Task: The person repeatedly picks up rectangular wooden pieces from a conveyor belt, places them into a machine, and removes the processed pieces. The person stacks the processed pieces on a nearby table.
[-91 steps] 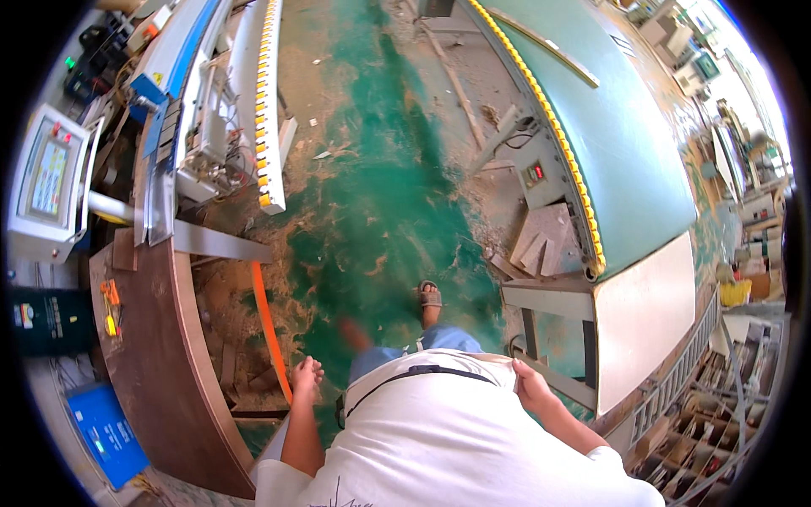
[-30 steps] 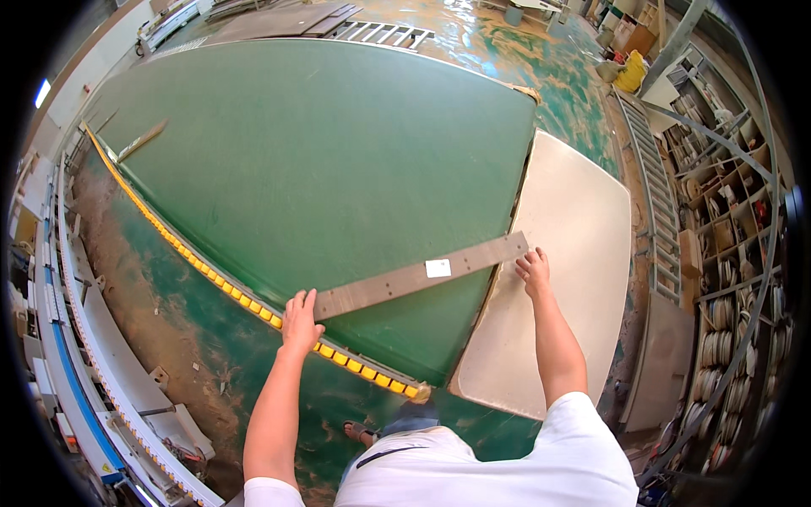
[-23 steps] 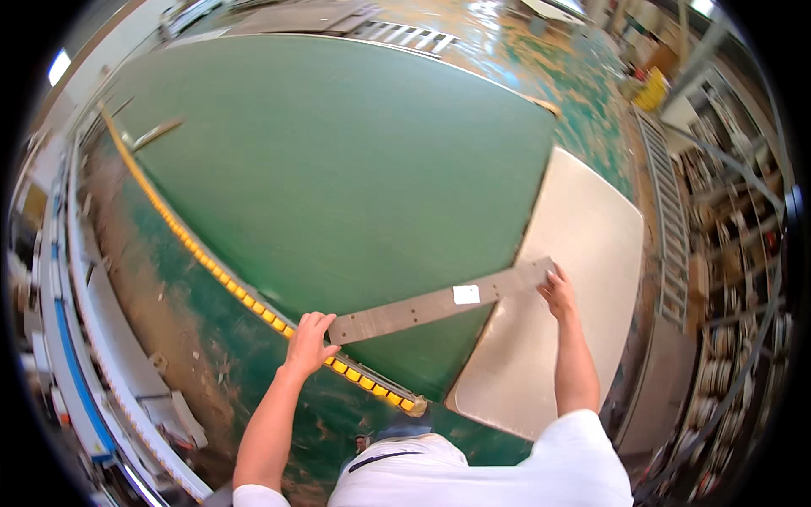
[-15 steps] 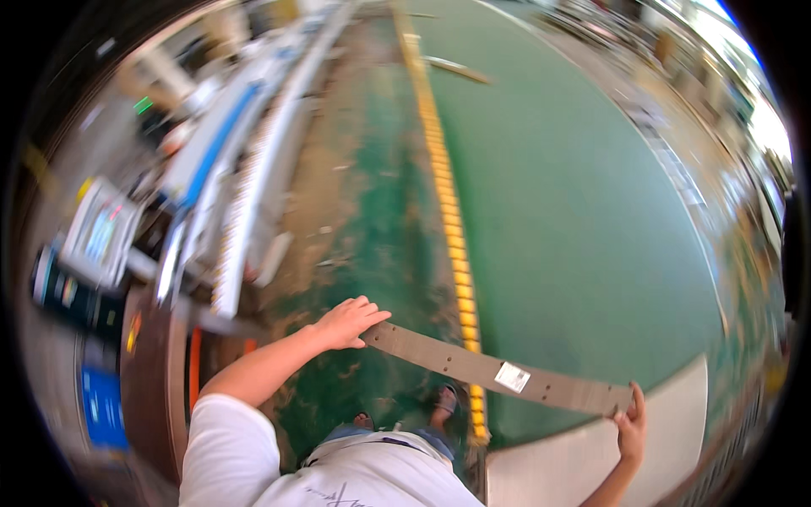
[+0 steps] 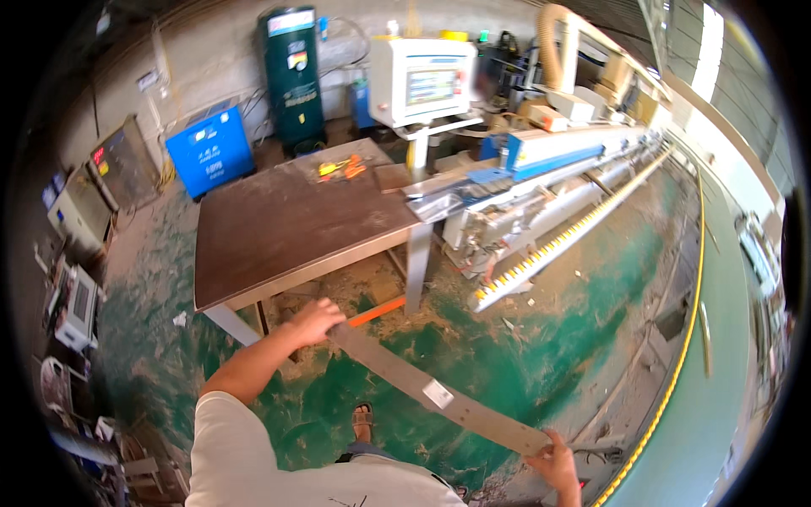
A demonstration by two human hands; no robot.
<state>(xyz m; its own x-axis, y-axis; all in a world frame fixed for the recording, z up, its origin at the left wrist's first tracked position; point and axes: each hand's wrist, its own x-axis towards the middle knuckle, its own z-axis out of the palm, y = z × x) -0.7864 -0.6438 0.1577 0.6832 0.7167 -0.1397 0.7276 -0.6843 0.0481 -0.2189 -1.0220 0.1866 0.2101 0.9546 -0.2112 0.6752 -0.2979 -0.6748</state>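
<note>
A long, narrow brown board (image 5: 397,372) with small drilled holes stretches between my two hands in front of my body. A white label (image 5: 438,394) is stuck near its middle. My left hand (image 5: 314,322) is closed on the board's left end, close to the front edge of a brown-topped table. Down at the right, my right hand (image 5: 555,466) grips the other end. The board slants, its left end farther from me than its right, and it is held above the green floor.
The brown-topped table (image 5: 296,220) carries yellow and orange tools (image 5: 342,168). Beyond it stand a machine control panel (image 5: 427,83), a dark green tank (image 5: 291,80) and a blue box (image 5: 211,148). A long machine with a roller rail (image 5: 566,237) runs right. A green surface (image 5: 718,397) edges the right side.
My view has swung left, bringing the table and the machine in front of me. The board has turned with me and stays in both hands.
</note>
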